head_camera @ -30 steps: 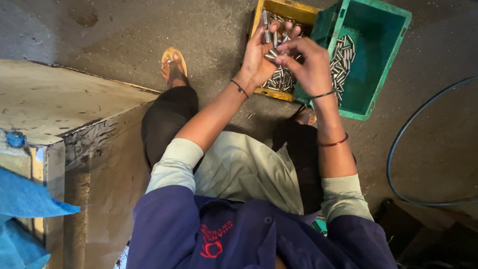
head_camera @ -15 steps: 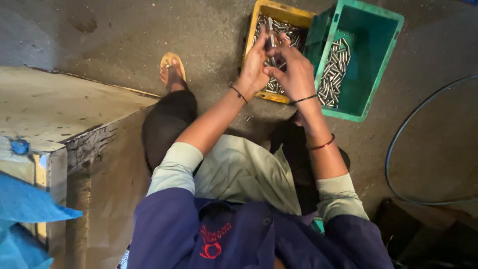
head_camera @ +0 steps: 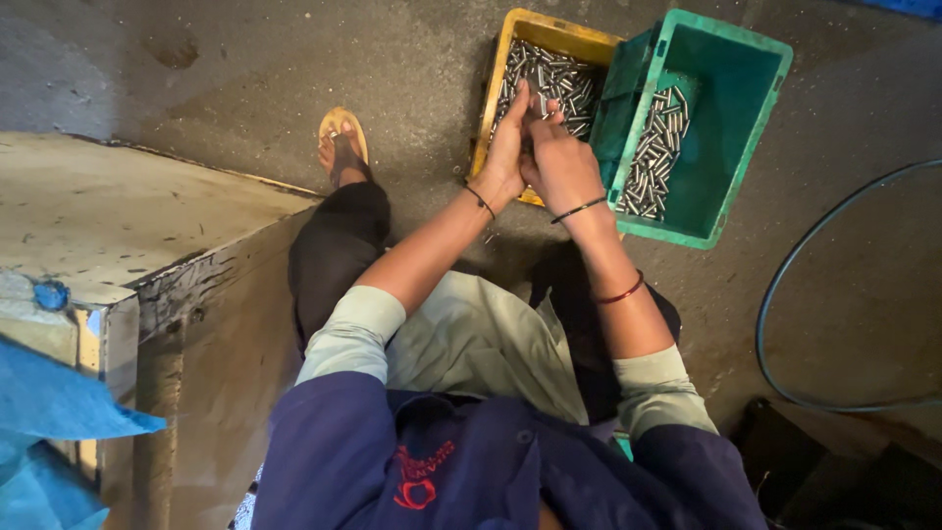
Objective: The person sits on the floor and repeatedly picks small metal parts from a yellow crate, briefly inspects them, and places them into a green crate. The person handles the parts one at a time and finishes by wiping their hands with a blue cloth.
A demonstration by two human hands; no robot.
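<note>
We see the green crate [head_camera: 726, 211] on the right tilting against the yellow tray [head_camera: 498, 88], so pins could spill, while our left hand [head_camera: 506, 157] and right hand [head_camera: 561, 162] close around metal pins [head_camera: 543, 102] that may slip.

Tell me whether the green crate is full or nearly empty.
Partly filled: the green crate holds a strip of metal pins along one side; the rest shows bare bottom.
</note>
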